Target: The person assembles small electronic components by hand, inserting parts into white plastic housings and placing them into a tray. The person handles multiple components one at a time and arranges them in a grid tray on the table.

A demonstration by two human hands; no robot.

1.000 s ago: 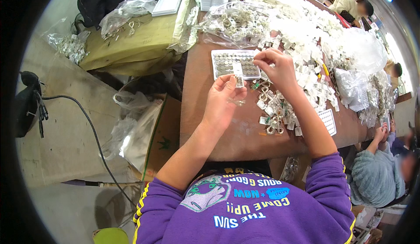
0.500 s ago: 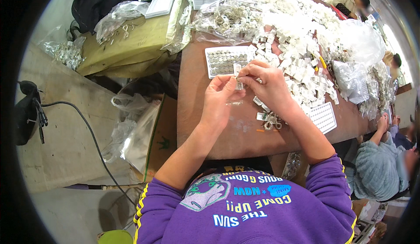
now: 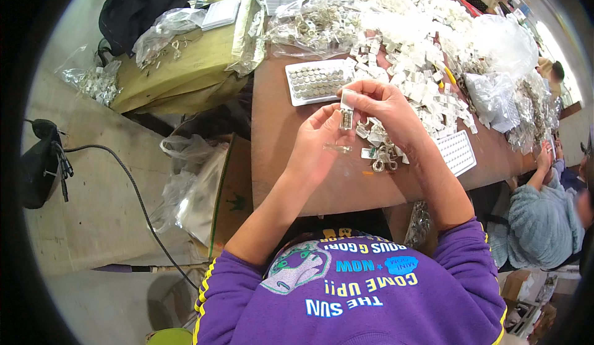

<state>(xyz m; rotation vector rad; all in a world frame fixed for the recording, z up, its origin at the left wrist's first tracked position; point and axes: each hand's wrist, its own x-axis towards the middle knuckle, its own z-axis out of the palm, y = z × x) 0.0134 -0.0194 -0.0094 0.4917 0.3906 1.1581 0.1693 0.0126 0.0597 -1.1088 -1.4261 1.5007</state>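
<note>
Over the near part of the table, my left hand (image 3: 312,144) and my right hand (image 3: 387,110) meet on a small white-and-clear plastic case (image 3: 346,120). My left fingers grip its lower part, where metallic bits show inside. My right thumb and fingers pinch its white upper part. A small clear strip (image 3: 338,149) shows beside my left palm; whether it is held there cannot be made out. Just beyond my hands lies a white tray (image 3: 291,85) with rows of round, silvery button cells. Several metal rings (image 3: 385,161) with small pieces lie by my right wrist.
A large heap of small white plastic pieces (image 3: 427,94) covers the table beyond and to the right. Another white tray (image 3: 456,153) lies right of my right forearm. Clear bags of metal parts (image 3: 315,26) stand at the back. Other people sit along the right side.
The case has turned so that its clear lower part with metallic bits faces up. My right hand has shifted slightly along its upper end. The view has moved a little.
</note>
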